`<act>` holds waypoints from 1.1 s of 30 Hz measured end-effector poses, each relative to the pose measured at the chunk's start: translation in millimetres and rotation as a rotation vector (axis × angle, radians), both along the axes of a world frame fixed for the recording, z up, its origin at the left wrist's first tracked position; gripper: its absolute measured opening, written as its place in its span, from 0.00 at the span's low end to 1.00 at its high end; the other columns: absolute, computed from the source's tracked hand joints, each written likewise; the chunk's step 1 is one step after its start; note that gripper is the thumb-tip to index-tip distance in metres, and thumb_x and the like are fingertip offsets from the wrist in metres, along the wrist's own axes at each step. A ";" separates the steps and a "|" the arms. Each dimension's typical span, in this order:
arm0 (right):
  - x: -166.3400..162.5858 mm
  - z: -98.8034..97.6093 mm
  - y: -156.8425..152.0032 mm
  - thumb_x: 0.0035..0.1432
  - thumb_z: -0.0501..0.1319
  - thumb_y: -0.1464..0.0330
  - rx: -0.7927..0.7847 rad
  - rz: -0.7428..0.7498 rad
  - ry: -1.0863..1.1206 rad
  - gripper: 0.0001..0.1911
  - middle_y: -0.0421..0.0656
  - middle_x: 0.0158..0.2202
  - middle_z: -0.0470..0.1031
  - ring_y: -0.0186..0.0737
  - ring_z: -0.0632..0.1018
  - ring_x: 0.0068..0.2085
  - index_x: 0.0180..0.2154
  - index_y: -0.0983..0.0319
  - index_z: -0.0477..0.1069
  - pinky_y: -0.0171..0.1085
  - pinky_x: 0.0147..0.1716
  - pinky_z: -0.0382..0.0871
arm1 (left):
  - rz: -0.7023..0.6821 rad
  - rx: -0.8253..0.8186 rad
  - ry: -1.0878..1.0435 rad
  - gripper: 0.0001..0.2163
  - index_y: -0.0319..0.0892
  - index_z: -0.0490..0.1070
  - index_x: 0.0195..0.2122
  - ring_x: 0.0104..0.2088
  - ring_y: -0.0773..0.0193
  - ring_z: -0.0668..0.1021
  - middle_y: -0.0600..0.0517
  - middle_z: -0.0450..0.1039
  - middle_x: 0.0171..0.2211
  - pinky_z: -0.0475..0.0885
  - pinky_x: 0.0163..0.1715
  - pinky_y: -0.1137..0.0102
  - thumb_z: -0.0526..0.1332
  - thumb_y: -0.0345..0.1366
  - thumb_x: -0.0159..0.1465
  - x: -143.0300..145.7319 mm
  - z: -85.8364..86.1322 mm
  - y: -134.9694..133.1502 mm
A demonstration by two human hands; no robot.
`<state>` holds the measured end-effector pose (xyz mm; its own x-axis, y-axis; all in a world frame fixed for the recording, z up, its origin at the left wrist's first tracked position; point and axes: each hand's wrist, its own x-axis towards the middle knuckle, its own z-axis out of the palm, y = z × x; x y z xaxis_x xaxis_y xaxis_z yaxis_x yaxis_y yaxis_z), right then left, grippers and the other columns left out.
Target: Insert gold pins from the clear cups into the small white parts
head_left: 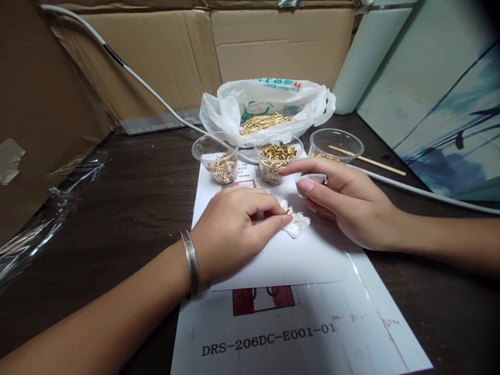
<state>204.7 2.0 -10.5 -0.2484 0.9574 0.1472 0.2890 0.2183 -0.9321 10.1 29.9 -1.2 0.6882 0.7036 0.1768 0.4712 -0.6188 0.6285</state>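
A brown cardboard wall (42,120) stands at the far left, with crinkled clear plastic film (50,208) lying at its foot on the dark wooden desk (136,208). A white cable (128,73) runs down from the upper left toward the middle.

The left hand (234,224), a silver metal bangle (190,263) on its wrist, rests on a plain white paper sheet (297,260). Its thumb and fingertips are pinched on a tiny brass pin (288,211), which sits right at the edge of a crumpled white tissue (299,225). Nearer the camera, part of a printed white sheet reading DRS-206DC-E001-01 (269,338) lies under the plain one.

Behind the hands stand three cups in a row: a left clear plastic cup of gold pins (215,159), a middle clear plastic cup heaped with gold pins (278,156), and a right clear plastic cup (336,143) with a thin wooden stick (375,162) leaning across its rim. Behind them sits an open white plastic bag of gold pins (269,112).

The right hand (344,203) lies loose just beside the tissue, index finger stretched toward the middle cup. Something pale shows between its finger and thumb; I cannot tell whether it is gripped. A pale blue-green panel (441,94) leans at the far right.
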 end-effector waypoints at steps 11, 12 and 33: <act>-1.3 6.0 2.0 0.59 0.58 0.62 0.134 -0.047 -0.132 0.12 0.38 0.21 0.67 0.29 0.66 0.22 0.30 0.63 0.72 0.33 0.20 0.55 | -0.003 0.010 -0.005 0.08 0.42 0.76 0.29 0.26 0.70 0.70 0.56 0.72 0.25 0.62 0.29 0.72 0.59 0.36 0.61 -0.3 0.1 -0.7; -0.8 6.5 2.2 0.61 0.56 0.62 0.132 -0.031 -0.145 0.14 0.37 0.21 0.66 0.29 0.65 0.23 0.28 0.63 0.71 0.33 0.21 0.55 | -0.001 0.009 -0.003 0.08 0.42 0.76 0.29 0.26 0.70 0.70 0.56 0.72 0.25 0.62 0.29 0.72 0.59 0.36 0.61 -0.4 0.1 -0.8; 1.2 9.8 -1.9 0.64 0.51 0.63 0.185 0.141 -0.419 0.17 0.36 0.20 0.60 0.31 0.61 0.24 0.24 0.62 0.63 0.34 0.25 0.52 | -0.008 0.023 0.013 0.08 0.42 0.76 0.28 0.26 0.70 0.68 0.56 0.71 0.23 0.61 0.28 0.72 0.59 0.36 0.61 0.5 -0.4 0.2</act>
